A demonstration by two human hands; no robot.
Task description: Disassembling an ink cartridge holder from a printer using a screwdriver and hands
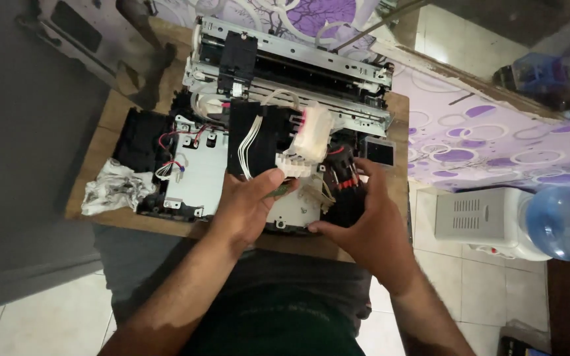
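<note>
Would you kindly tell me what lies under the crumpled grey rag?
The crumpled grey rag lies on the wooden board, against the dismantled printer's black base. What the rag covers is hidden.

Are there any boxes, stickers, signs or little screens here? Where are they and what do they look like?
Small screen: on the opened printer, just above the right hand; a dark square in a grey frame, showing nothing.
Water bottle: far right, lying on a white dispenser; big, round, clear blue.
I can't see any stickers, signs or boxes.
</note>
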